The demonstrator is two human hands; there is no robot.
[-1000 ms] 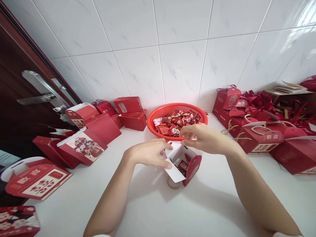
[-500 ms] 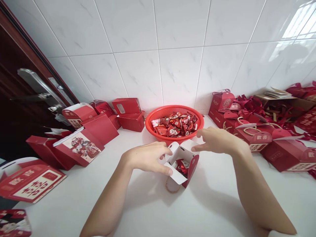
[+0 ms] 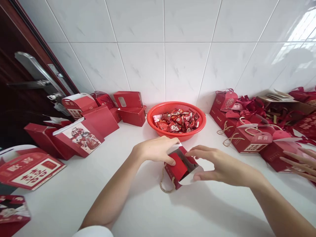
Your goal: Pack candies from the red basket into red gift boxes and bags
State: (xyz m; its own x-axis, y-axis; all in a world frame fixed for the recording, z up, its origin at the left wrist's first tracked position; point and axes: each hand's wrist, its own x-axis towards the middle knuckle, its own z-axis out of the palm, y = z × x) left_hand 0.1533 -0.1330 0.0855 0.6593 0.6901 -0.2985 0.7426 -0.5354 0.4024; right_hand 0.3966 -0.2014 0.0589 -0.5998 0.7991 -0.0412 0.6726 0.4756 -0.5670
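Observation:
A small red paper candy box [image 3: 176, 168] with a white inside and a twisted cord handle [image 3: 163, 184] stands on the white table, its top partly folded. My left hand [image 3: 156, 150] grips its left side, thumb on the red flap and fingers over the far edge. On its right side, my right hand [image 3: 213, 163] has the thumb at a pale rounded flap and the fingers at the far panel. The flaps hide most of the inside. Just behind the box is a red plastic basket [image 3: 151, 125] of wrapped candies [image 3: 176, 121].
Red gift boxes [image 3: 92, 133] stand along the left, near a door handle [image 3: 37, 77]. More boxes [image 3: 254, 140] and ribbons are piled at the right. Another person's hand [image 3: 302, 163] reaches in at the right edge. A tiled wall [image 3: 140, 65] rises behind.
The box has been turned, and a red flap now lies over its opening where candies showed. My right hand has moved down to the box's right side. Another person's hand has appeared at right.

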